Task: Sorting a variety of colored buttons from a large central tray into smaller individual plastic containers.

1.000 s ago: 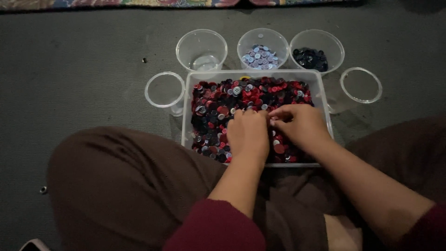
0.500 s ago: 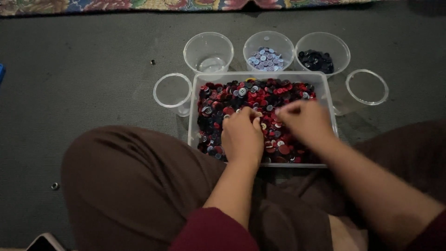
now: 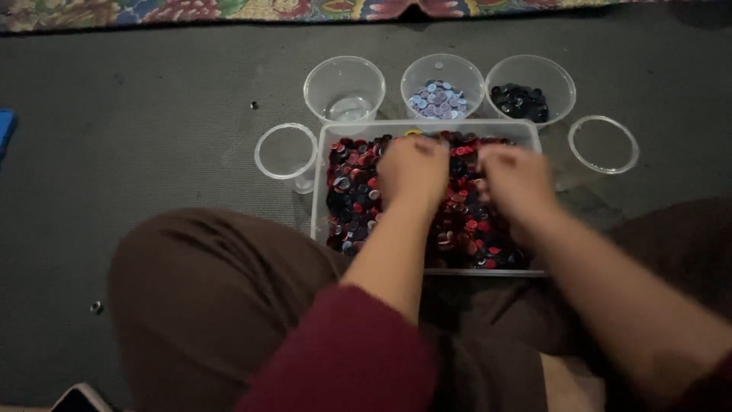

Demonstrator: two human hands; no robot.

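Grey floor mat (image 3: 152, 137) lay under the clear bin (image 3: 320, 183) of buttons (image 3: 351, 191); both hands, left hand (image 3: 413, 172) and right hand (image 3: 517, 181), had slid toward its far wall, grips unclear

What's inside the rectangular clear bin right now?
The bin holds mixed red and dark buttons. The left hand and right hand cover the middle.

Grey mat (image 3: 152, 114), patterned rug edge (image 3: 229, 11), blue object (image 3: 6, 130), 2 stray buttons (image 3: 254, 105)
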